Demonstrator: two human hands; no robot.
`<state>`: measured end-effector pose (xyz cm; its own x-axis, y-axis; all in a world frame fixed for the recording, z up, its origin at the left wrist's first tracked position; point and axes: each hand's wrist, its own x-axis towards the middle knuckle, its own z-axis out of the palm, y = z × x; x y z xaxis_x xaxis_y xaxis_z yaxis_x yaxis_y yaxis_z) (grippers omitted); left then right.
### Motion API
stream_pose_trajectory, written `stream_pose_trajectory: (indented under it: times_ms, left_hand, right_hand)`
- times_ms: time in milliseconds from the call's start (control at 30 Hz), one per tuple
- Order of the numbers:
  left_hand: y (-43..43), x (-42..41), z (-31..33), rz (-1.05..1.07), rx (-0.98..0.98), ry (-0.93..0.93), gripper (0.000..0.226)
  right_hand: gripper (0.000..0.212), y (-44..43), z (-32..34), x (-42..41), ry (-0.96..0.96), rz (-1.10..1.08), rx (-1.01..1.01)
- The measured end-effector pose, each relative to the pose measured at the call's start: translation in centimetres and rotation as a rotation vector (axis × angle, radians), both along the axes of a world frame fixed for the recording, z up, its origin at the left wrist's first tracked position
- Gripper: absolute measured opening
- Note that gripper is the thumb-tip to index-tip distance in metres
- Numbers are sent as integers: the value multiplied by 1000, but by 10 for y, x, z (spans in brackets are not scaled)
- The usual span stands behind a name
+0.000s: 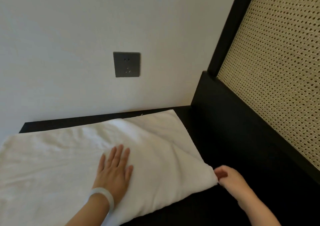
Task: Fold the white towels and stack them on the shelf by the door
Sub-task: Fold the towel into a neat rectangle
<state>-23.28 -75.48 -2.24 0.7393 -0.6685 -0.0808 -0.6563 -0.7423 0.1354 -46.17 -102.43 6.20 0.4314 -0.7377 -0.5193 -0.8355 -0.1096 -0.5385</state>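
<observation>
A white towel [60, 165] is lying spread over a dark surface [225, 139] against the wall, its far edge running just below a grey wall socket [126, 64] and its right end stopping short of a dark-framed cane panel [277, 69]. The left hand [115, 170], a pale bangle [103, 194] at its wrist, is pressing flat on the middle of the cloth, all 5 fingers straight and gripping nothing. The right hand [228, 179] is sitting at the towel's near right corner, fingers curled and pinching that corner, so the 2 hands are well apart. No shelf or door is showing and only 1 towel is in sight, so the task is looking early: this seems to be the smoothing before a fold. The risk is lying in the creases fanning out around the flat palm. If the corner is being carried over them, the fold will likely be trapping them and coming out lopsided. A shallow pinch may also be slipping off the soft cloth, dropping the corner askew.
</observation>
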Motion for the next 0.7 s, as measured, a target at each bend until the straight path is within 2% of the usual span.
stream_pose_trajectory:
  times_ms: [133, 267, 400, 500, 567, 633, 700]
  left_hand:
    - [1, -2, -1, 48, -25, -38, 67]
    - [-1, -8, 3, 22, -72, -81, 74]
    - [-4, -31, 6, -13, -74, 4, 66]
    - [-3, -36, 4, 0, -132, -11, 74]
    - [-2, -34, 6, -4, -148, -8, 75]
    - [0, -35, 9, -10, -128, -15, 75]
    - [3, -36, 6, -26, -123, -53, 73]
  right_hand:
    - [26, 4, 1, -16, -28, 17, 79]
    - [19, 16, -5, -25, -167, -45, 32]
    - [10, 21, -13, -29, -242, -127, 9]
    - [7, 20, -7, -25, -218, -79, 203]
    - [19, 15, -1, -24, -231, -41, 233]
    - [38, 6, 2, -27, -246, -24, 145]
    - [42, 1, 0, -31, -184, -4, 75]
